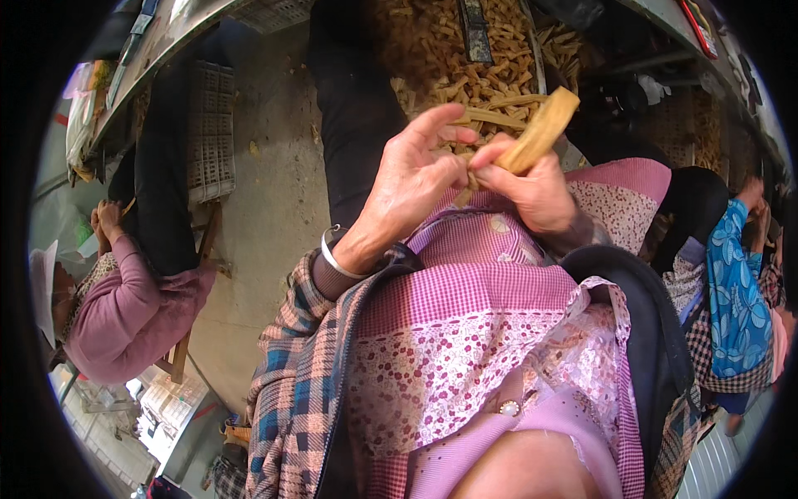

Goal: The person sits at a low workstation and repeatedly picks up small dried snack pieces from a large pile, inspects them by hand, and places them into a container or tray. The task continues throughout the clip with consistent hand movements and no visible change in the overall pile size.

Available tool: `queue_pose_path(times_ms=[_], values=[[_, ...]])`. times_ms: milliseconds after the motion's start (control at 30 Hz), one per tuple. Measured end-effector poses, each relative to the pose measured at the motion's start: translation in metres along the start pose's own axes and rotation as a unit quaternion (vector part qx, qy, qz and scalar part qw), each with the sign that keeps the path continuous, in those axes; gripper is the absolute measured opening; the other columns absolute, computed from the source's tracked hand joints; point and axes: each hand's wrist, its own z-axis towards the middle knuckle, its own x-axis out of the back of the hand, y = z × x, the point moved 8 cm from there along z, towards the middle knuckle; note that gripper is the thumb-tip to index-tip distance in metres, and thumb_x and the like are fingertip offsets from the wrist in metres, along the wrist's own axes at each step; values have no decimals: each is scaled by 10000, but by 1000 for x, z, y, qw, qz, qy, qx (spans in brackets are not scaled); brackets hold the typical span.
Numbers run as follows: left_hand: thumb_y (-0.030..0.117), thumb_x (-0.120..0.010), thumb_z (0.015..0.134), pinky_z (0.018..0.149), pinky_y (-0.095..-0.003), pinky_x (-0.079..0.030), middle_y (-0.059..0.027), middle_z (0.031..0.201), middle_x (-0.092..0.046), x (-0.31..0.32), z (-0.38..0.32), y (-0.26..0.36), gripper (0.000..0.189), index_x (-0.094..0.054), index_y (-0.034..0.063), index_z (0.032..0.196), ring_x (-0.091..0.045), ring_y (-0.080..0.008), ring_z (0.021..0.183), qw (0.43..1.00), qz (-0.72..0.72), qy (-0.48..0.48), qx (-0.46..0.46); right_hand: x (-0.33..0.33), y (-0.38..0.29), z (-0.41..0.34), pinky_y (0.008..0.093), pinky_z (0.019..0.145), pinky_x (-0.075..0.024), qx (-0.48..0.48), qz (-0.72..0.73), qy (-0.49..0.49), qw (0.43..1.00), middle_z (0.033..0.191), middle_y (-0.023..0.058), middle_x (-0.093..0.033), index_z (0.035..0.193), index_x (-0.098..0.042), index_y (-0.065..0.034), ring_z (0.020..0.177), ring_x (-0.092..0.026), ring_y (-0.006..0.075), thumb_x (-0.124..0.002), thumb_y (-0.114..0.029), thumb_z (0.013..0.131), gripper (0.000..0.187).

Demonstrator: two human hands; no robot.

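Note:
My right hand grips a flat yellow-brown strip of fibrous plant material. Its broad end sticks up past the fist, and a narrower, twisted end hangs between my two hands. At that narrow part, my left hand pinches with thumb and forefinger while its other fingers stay raised. The fingers partly hide how the strip is bent there. Just beyond the hands, some long loose strips lie on a heap of short, knotted-looking pieces of the same colour.
A dark flat bar juts over the heap. Plastic crates stand left, near a seated person in a pink top. Another person's blue patterned sleeve is at right. The table edge curves across the upper left, above concrete floor.

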Motion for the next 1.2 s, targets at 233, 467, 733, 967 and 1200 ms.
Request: queue_pose_path(times_ms=[233,467,733,967,1200], values=[[-90,-415,878,869,-324,-531,-252,1244,-568,-10,-12,-38,476,-408,-141,1352,-650,-254,984,989,-98,-14,111,-1,33,2,251,680,-504,-19,53,-16,998,857,82,-646,1071,-589,7,725,-610,128,-558,-21,938,140],[131,-462,973,541,-303,-408,-63,728,-513,-23,-36,-9,200,-562,-38,936,-500,-163,602,894,351,-228,-158,79,48,19,280,588,-541,-1,-33,164,986,734,73,-650,945,-635,40,627,-640,143,-586,-202,962,248],[36,-549,856,599,-376,-472,-156,736,-603,-14,-25,29,112,-610,-52,884,-577,-275,638,877,421,-132,-191,82,-15,24,301,552,-472,89,-501,156,847,687,65,-635,787,-680,13,581,-596,169,-493,-426,996,520],[103,-553,851,657,-375,-417,-119,663,-558,6,62,100,144,-615,-15,796,-521,-253,666,805,512,-74,-291,30,-54,65,226,554,-386,108,-210,56,970,653,14,-550,799,-628,-10,609,-497,76,-377,-516,1017,605],[146,-494,962,798,-346,-456,-158,926,-604,25,107,80,199,-613,4,1035,-580,-293,897,720,614,-9,-322,70,-38,133,241,450,-331,48,-235,176,955,563,-18,-475,815,-643,-25,480,-406,84,-422,-470,1012,534]])
